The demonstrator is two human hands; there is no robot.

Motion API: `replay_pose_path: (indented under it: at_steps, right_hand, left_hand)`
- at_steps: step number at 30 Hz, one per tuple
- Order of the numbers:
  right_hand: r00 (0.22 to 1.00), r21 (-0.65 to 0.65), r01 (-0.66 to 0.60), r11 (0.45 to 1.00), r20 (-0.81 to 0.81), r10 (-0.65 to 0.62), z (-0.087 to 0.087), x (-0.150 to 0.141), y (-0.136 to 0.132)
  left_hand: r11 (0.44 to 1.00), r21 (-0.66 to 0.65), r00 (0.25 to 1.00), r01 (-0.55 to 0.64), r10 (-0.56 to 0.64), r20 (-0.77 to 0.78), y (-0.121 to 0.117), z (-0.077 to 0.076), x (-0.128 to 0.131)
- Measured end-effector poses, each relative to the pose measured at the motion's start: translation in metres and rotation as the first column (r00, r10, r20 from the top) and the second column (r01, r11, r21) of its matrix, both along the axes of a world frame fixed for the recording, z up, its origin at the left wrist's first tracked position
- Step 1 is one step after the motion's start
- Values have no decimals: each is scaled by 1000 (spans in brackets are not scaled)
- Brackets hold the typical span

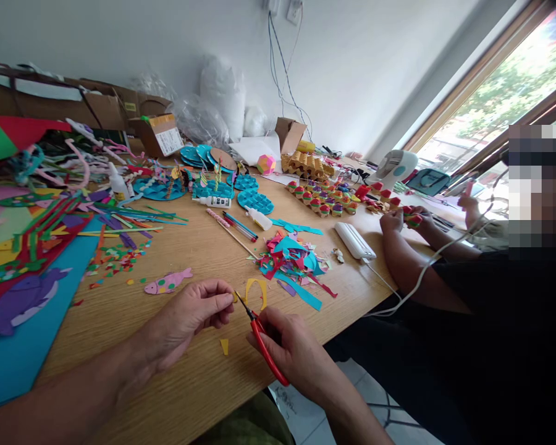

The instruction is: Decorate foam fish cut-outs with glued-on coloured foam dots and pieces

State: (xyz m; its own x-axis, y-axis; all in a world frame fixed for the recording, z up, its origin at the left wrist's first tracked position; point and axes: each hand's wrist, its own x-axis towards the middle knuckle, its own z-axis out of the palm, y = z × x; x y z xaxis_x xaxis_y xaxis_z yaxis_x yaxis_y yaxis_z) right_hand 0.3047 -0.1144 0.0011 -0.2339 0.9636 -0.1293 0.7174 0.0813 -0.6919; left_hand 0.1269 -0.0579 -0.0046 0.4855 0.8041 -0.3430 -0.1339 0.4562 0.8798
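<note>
My left hand [192, 315] pinches a small yellow foam piece [256, 290], a curled strip, just above the wooden table [199, 377]. My right hand [290, 349] is closed around red-handled scissors [264, 343], whose blades point up-left into the yellow piece. A small yellow offcut [224, 346] lies on the table below the hands. A pink foam fish [167, 282] with coloured dots lies just beyond my left hand.
A heap of coloured foam scraps [293, 259], glue bottles [261, 217], pens [239, 227], blue discs [254, 201] and foam sheets [23, 346] cover the table. At the right a person in black [482, 309] handles small coloured pieces; a white power strip [354, 240] lies nearby.
</note>
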Motion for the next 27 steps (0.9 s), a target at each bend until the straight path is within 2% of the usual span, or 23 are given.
replay_pose_path:
  at_steps: [9, 27]
  right_hand:
    - [1000, -20, -22, 1000, -17, 21, 5, -1, -1]
    - [1000, -15, -17, 1000, -5, 17, 3, 3, -2]
  left_hand:
    - [998, 30, 997, 49, -48, -58, -3, 1, 1]
    - [999, 38, 994, 14, -9, -106, -1, 3, 0]
